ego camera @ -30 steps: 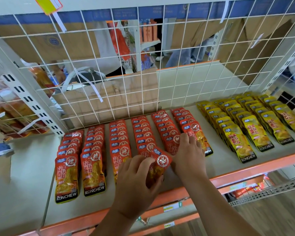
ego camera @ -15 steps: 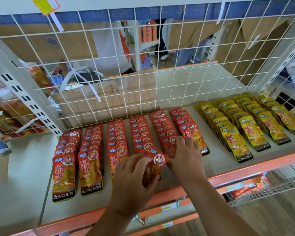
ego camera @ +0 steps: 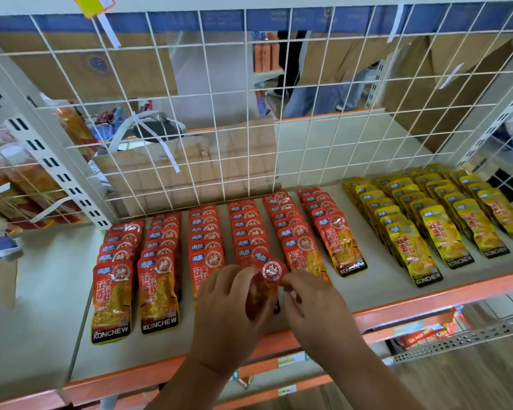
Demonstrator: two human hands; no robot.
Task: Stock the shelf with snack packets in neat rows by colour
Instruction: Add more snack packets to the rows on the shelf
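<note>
Red snack packet (ego camera: pixel 268 272): at the front end of the fourth red row (ego camera: pixel 249 229), counted from the left. It lies skewed, its round seal leaning right toward the fifth red row (ego camera: pixel 293 232). The hands hide its lower half, so contact with the shelf (ego camera: pixel 376 288) cannot be confirmed.

Left hand (ego camera: pixel 228 312): fingers curled round the packet's left edge. Right hand (ego camera: pixel 317 312): fingertips pinching its upper right edge.

Judgement on step in hand: squaring this packet as the front piece of its row. To do it well:
- turn the top leftward until the long edges run parallel to the third red row (ego camera: pixel 206 232) and the fifth
- lay it on the packet behind with the same overlap the other rows show (shingled, only the logo strip of each one exposed)
- match that overlap rather than a common front line, since the row fronts are stepped
- grip lightly; the foil probably slips and creases
- let go one hand at a time

Outward: yellow packets (ego camera: pixel 427 226) in their own rows to the right, well apart across bare shelf; orange front lip (ego camera: pixel 442 297) just below the hands; wire grid (ego camera: pixel 219 128) behind all rows
</note>
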